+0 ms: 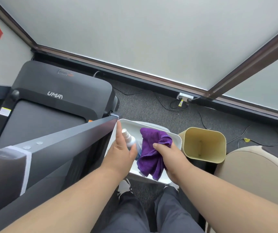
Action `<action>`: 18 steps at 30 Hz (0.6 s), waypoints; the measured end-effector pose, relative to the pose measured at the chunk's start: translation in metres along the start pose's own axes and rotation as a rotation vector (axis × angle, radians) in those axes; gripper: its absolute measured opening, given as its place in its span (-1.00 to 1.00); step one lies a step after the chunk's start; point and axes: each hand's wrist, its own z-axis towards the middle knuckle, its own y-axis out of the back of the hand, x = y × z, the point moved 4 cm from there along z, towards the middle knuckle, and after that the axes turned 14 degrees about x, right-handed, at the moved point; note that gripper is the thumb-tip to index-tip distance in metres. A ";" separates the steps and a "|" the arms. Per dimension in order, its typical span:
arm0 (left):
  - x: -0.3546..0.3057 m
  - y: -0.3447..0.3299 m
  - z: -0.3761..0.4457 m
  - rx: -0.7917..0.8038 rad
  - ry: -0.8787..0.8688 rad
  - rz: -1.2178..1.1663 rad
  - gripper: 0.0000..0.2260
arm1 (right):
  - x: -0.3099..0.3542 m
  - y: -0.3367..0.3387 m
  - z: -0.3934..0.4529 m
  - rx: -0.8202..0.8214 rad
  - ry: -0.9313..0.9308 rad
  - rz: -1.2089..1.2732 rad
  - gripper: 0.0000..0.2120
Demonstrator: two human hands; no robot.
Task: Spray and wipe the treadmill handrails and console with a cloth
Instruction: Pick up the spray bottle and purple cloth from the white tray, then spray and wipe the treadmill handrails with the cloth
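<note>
Beneath both hands: white bin (177,137). Left hand (121,148) wraps spray bottle (129,138), nozzle up. Right hand (166,152) clenches purple cloth (151,148). Handrail (64,137) just left of left hand. Advice: lift both clear of bin, turn nozzle toward rail before spraying.

One treadmill (50,105), one spray bottle (129,138), one purple cloth (153,152), one white tray (172,137), one beige bin (203,145), two hands in play
</note>
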 end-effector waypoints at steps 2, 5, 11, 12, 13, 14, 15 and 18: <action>-0.025 0.014 -0.020 0.018 -0.061 -0.033 -0.17 | 0.018 -0.013 -0.030 0.092 0.043 0.071 -0.80; -0.060 0.034 -0.047 -0.055 -0.197 -0.031 -0.22 | 0.044 -0.029 -0.071 0.220 0.110 0.110 -0.70; -0.115 0.067 -0.089 -0.192 -0.271 -0.119 -0.40 | 0.094 -0.047 -0.125 0.396 0.191 -0.103 -0.66; -0.124 0.070 -0.099 -0.231 -0.253 -0.138 -0.42 | 0.101 -0.049 -0.133 0.422 0.197 -0.123 -0.67; -0.131 0.072 -0.108 -0.271 -0.232 -0.152 -0.43 | 0.108 -0.053 -0.140 0.453 0.197 -0.127 -0.67; -0.139 0.073 -0.117 -0.306 -0.217 -0.163 -0.44 | 0.114 -0.056 -0.147 0.484 0.189 -0.123 -0.66; -0.147 0.074 -0.127 -0.335 -0.197 -0.170 -0.44 | 0.118 -0.058 -0.152 0.515 0.178 -0.123 -0.63; -0.165 0.082 -0.153 -0.441 -0.138 -0.168 -0.44 | 0.125 -0.068 -0.168 0.627 0.151 -0.143 -0.60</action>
